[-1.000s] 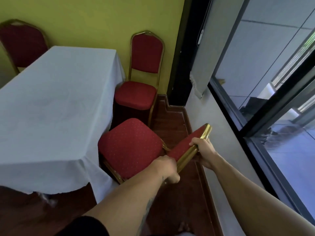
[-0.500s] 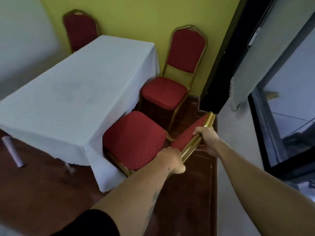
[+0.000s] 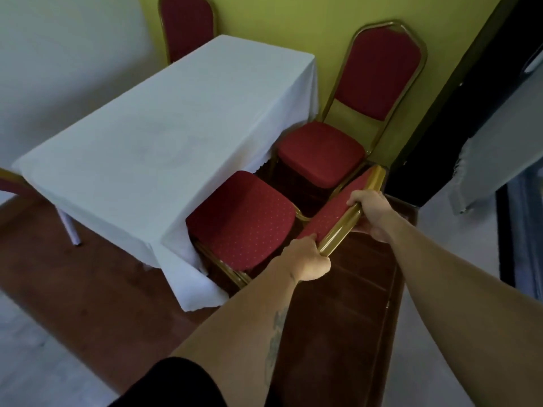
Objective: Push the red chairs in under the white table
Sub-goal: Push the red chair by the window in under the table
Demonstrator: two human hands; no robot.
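No readable text, labels, brands, numbers or signs anywhere in view.

light: dim, soft | shadows: faint | focus: slightly soft | edges: wide-angle bending, blurred

Yellow-green wall [image 3: 279, 22] across top centre. Pale grey wall [image 3: 67, 63] fills upper left. Dark reddish-brown floor [image 3: 97, 292] along the bottom, pale strip at lower left. Black door frame [image 3: 458, 107] upper right; dim glass pane [image 3: 529, 236] at right edge. Light soft, even.
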